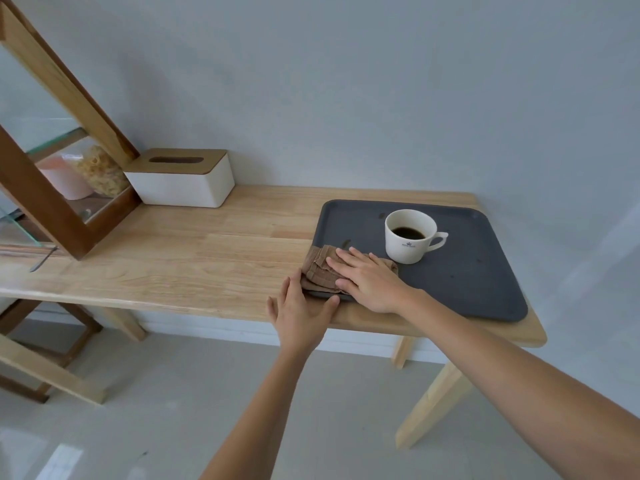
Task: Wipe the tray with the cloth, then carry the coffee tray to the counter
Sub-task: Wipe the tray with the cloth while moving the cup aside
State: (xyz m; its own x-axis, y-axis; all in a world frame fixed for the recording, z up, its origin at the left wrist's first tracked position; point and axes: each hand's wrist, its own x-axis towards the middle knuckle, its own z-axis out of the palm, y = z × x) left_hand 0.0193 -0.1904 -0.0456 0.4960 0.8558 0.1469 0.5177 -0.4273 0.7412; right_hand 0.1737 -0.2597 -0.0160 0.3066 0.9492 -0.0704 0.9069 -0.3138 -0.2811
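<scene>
Right hand (369,284) lies flat, palm pressing the crumpled brown cloth (320,268) onto the near-left corner of the dark grey rounded plastic tray (485,271). Left hand (299,311), fingers loosely spread, steadies the tray edge just beside. Risk: a wipe sweeping outward could knock the white ceramic coffee cup (410,237) just beyond the fingers and spill it. The tray surface looks matte, with small spots.

Two bare forearms, no sleeves; hands ungloved, ringless.
</scene>
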